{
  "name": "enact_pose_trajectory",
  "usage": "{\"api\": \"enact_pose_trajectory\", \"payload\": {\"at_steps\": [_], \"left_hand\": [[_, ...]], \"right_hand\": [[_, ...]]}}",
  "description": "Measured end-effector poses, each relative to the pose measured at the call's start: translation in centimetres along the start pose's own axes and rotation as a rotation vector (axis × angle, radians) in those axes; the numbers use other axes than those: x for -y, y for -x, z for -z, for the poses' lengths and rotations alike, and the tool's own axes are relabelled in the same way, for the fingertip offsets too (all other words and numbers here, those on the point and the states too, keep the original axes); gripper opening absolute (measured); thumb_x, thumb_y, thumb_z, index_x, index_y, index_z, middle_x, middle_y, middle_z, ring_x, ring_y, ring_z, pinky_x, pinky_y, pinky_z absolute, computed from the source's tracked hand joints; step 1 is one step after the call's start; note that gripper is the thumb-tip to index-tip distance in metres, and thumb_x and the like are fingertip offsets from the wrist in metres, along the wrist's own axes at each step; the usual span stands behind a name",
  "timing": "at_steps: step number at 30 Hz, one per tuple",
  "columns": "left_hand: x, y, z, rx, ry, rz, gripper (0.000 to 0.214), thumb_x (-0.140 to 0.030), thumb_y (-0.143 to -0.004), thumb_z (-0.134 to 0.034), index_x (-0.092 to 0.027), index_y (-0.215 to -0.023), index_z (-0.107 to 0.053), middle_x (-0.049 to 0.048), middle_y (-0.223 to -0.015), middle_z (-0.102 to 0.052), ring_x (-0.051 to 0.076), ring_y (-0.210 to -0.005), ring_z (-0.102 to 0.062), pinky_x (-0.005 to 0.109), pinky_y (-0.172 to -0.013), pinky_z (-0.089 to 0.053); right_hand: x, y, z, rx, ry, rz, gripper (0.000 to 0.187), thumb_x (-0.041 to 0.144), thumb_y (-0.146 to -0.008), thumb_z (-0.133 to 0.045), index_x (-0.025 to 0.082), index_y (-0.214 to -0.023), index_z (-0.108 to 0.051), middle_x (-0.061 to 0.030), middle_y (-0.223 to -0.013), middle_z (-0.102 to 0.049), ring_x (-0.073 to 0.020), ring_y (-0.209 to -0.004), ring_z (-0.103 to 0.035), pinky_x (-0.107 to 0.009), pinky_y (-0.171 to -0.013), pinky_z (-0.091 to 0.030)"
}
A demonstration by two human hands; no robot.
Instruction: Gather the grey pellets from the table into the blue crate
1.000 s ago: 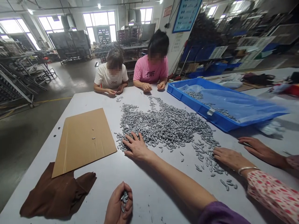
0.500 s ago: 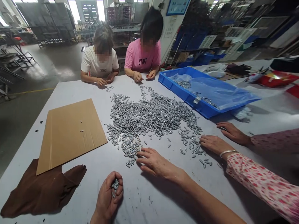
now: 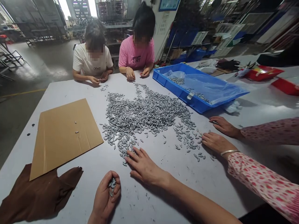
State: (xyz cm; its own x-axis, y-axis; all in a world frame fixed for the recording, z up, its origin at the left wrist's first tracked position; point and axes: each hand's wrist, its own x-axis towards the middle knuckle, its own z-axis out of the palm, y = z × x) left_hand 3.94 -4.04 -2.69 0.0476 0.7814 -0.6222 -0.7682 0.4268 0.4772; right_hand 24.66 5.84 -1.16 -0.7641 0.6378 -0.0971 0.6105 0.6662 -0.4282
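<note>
Left hand (image 3: 104, 193), toward table's (image 3: 62, 91) near edge: cupped silvery spindle-shaped pieces (image 3: 112, 183); loosening risked spillage. Right hand (image 3: 147, 169): fingers lay spread beside pile (image 3: 142, 115).

Loose heap of small silvery pieces (image 3: 144, 113) across middle of white tabletop (image 3: 58, 90). Left hand (image 3: 106, 193), bottom, left of centre: several pieces within curled grip. Right hand (image 3: 148, 169), lower centre: spread flat at heap's near edge. Cardboard sheet (image 3: 62, 143), left, overlapping brown cloth (image 3: 39, 196), lower left. Blue tray (image 3: 174, 88), upper right. Co-worker's hand (image 3: 218, 142), right, near scattered pieces.
</note>
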Motion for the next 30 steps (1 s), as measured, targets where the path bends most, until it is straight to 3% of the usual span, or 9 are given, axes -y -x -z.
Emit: {"api": "enact_pose_trajectory", "payload": {"at_steps": [3,6,10,13,17,21,23,26,30], "left_hand": [[0.0,0.0,-0.2,0.0,-0.014,0.001,0.028,-0.037,-0.08,-0.08,-0.014,-0.082,-0.065,-0.0009,-0.07,-0.059,0.002,-0.045,-0.036,0.011,-0.032,-0.026],[0.0,-0.1,-0.3,0.007,-0.027,-0.002,0.028,-0.036,-0.078,-0.081,-0.013,-0.081,-0.064,-0.0009,-0.07,-0.058,0.002,-0.044,-0.036,0.011,-0.032,-0.026],[-0.1,-0.1,-0.3,0.002,-0.024,-0.001,0.025,-0.035,-0.083,-0.076,-0.014,-0.082,-0.063,-0.0005,-0.071,-0.058,0.002,-0.045,-0.037,0.011,-0.032,-0.025],[-0.2,-0.1,-0.2,0.003,-0.012,0.003,0.023,-0.034,-0.085,-0.074,-0.014,-0.083,-0.062,-0.0004,-0.072,-0.057,0.002,-0.045,-0.036,0.011,-0.032,-0.025],[-0.2,-0.1,-0.1,0.014,-0.02,0.006,0.025,-0.035,-0.084,-0.075,-0.014,-0.083,-0.062,-0.0011,-0.071,-0.057,0.002,-0.044,-0.036,0.01,-0.032,-0.025],[-0.2,-0.1,-0.2,0.019,-0.029,-0.007,0.026,-0.037,-0.084,-0.076,-0.014,-0.082,-0.063,-0.0011,-0.072,-0.057,0.002,-0.045,-0.037,0.011,-0.032,-0.026],[-0.2,0.0,-0.3,0.021,-0.035,-0.006,0.026,-0.036,-0.085,-0.075,-0.014,-0.082,-0.063,-0.0009,-0.072,-0.057,0.002,-0.045,-0.037,0.011,-0.032,-0.027],[-0.3,0.1,-0.4,0.017,-0.02,-0.005,0.022,-0.033,-0.088,-0.071,-0.014,-0.082,-0.063,-0.0009,-0.071,-0.056,0.003,-0.045,-0.038,0.011,-0.033,-0.028],[-0.6,0.2,-0.4,0.019,0.021,0.019,0.022,-0.031,-0.091,-0.067,-0.015,-0.079,-0.06,-0.0027,-0.066,-0.052,0.003,-0.042,-0.037,0.012,-0.033,-0.027]], "right_hand": [[-0.3,0.7,0.5,-0.033,-0.024,0.05,0.034,0.036,-0.101,-0.052,0.027,-0.132,-0.063,-0.0095,-0.15,-0.053,-0.037,-0.146,-0.035,-0.065,-0.118,-0.027],[-1.6,-0.5,1.4,-0.169,0.015,0.007,0.032,0.029,-0.102,-0.048,0.022,-0.128,-0.065,-0.0134,-0.141,-0.059,-0.0329,-0.141,-0.043,-0.061,-0.118,-0.029],[-2.3,-4.5,1.7,-0.165,0.094,-0.03,0.05,0.031,-0.098,-0.056,0.014,-0.145,-0.051,-0.0195,-0.157,-0.042,-0.0355,-0.149,-0.032,-0.06,-0.12,-0.028],[-1.4,-5.8,0.9,-0.095,0.101,-0.005,0.061,0.04,-0.098,-0.057,0.016,-0.152,-0.044,-0.0175,-0.163,-0.033,-0.0377,-0.153,-0.022,-0.063,-0.121,-0.022],[0.3,-2.8,0.1,0.002,0.04,0.094,0.063,0.047,-0.096,-0.059,0.022,-0.152,-0.044,-0.0139,-0.163,-0.034,-0.0376,-0.152,-0.024,-0.064,-0.121,-0.021],[0.4,2.1,0.6,0.061,-0.012,0.115,0.04,0.036,-0.098,-0.058,0.026,-0.136,-0.058,-0.0118,-0.152,-0.05,-0.0365,-0.145,-0.036,-0.063,-0.116,-0.031],[-0.2,3.8,0.8,0.033,-0.025,0.087,0.028,0.031,-0.099,-0.055,0.024,-0.125,-0.064,-0.0113,-0.14,-0.059,-0.0335,-0.137,-0.046,-0.059,-0.113,-0.036],[-1.1,5.0,0.5,-0.069,-0.057,0.05,0.026,0.025,-0.101,-0.051,0.022,-0.123,-0.064,-0.0113,-0.126,-0.067,-0.0279,-0.126,-0.056,-0.051,-0.111,-0.042],[-1.4,4.8,-0.4,-0.215,-0.089,0.039,0.031,0.021,-0.1,-0.048,0.018,-0.129,-0.061,-0.0146,-0.129,-0.066,-0.027,-0.125,-0.058,-0.047,-0.109,-0.047]]}}
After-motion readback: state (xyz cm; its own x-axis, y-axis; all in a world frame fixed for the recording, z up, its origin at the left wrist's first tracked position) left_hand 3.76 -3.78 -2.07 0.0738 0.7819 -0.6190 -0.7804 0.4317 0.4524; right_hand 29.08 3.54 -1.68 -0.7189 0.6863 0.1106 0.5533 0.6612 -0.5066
